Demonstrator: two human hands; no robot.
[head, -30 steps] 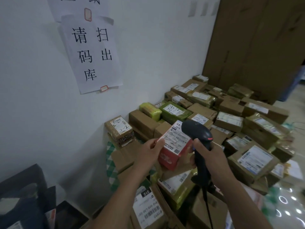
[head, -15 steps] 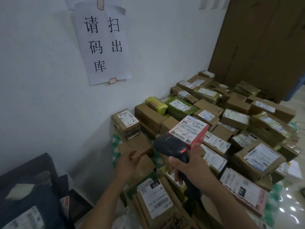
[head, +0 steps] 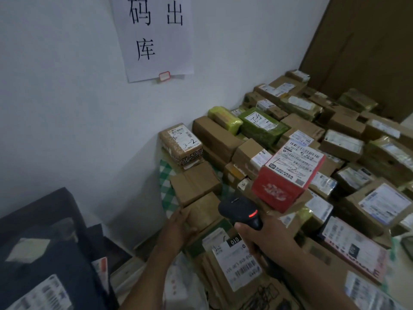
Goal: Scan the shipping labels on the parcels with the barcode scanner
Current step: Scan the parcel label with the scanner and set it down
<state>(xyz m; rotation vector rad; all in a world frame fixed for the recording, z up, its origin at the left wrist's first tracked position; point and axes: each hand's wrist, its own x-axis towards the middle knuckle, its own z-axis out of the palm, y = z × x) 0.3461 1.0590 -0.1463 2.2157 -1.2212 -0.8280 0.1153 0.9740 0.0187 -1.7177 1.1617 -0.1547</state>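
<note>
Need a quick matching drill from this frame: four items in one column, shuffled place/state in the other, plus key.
Things:
1. barcode scanner
2. red box
3. box marked 3-2
4. plain brown box

Place or state:
A. gripped at its near corner by the left hand
B. held in the right hand, red light showing
C. against the wall, at the left edge of the pile
D. sitting on the pile just beyond the scanner, white label up

Pairs: 1-B, 2-D, 3-C, 4-A
</note>
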